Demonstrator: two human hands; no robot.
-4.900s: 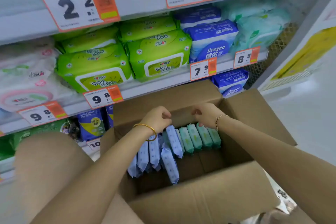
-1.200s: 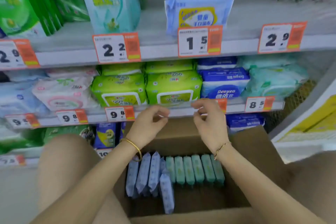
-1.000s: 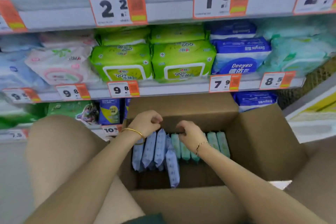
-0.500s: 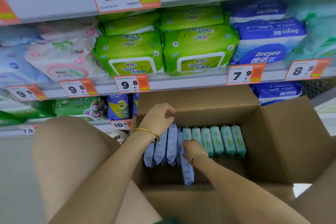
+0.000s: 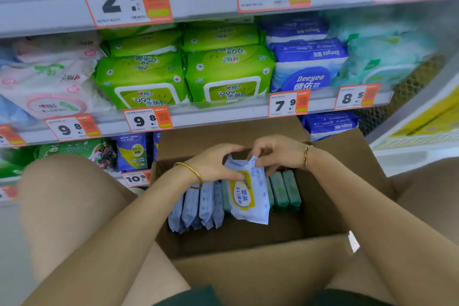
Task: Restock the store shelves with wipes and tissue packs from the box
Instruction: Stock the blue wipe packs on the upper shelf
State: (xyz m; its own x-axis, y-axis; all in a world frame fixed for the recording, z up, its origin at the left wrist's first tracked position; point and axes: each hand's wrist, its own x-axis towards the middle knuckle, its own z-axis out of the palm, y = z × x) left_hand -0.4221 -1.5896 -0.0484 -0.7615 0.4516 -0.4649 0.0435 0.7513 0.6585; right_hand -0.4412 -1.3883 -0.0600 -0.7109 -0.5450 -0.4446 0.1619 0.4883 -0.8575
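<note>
An open cardboard box [image 5: 352, 156] sits in front of me below the shelves. A light blue wipes pack with a yellow label [image 5: 248, 194] hangs above its contents. My left hand [image 5: 216, 166] and my right hand [image 5: 278, 154] both grip the pack's top edge. Inside the box, several pale blue packs [image 5: 196, 204] stand on edge at the left and green packs [image 5: 285, 189] at the right, partly hidden by the held pack.
The shelf [image 5: 218, 114] just above the box carries green wipes packs [image 5: 186, 74], blue Deeyeo packs [image 5: 308, 67], pink-white packs [image 5: 49, 87] and orange price tags. My knees flank the box on both sides. A lower shelf holds more packs [image 5: 134, 151].
My right hand reached into the box and lifted out a blue pack that lay in front of the row. My left hand came over to grip it too.
</note>
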